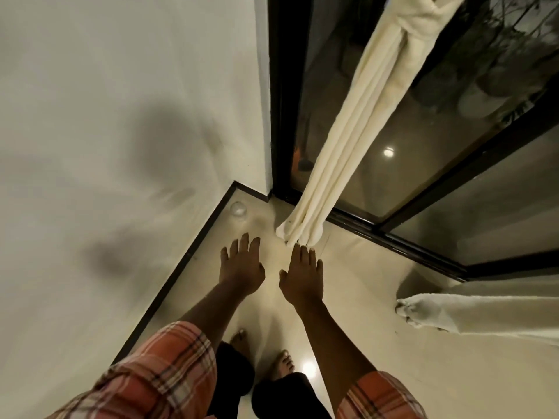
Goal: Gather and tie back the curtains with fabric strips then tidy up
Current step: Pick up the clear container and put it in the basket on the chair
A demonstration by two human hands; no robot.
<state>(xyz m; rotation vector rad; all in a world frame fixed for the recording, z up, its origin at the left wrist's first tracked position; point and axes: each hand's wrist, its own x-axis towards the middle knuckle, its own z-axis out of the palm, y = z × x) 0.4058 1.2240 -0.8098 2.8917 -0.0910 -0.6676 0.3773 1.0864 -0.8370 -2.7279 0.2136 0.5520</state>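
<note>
A cream curtain (348,128) hangs gathered in a tight bundle in front of the dark glass door, tied with a knot of fabric (423,16) near the top edge. Its hem ends just above the floor. My left hand (242,267) is stretched out flat with fingers apart, holding nothing, to the left of the hem. My right hand (302,276) is also flat and empty, its fingertips right below the hem; touching or not, I cannot tell. A second cream curtain (472,316) shows at the right edge.
A white wall (121,146) with a dark skirting board closes the left side. The black-framed sliding glass door (438,176) runs along the right. A small clear glass object (239,210) sits on the floor in the corner. My bare feet stand on the shiny tiles.
</note>
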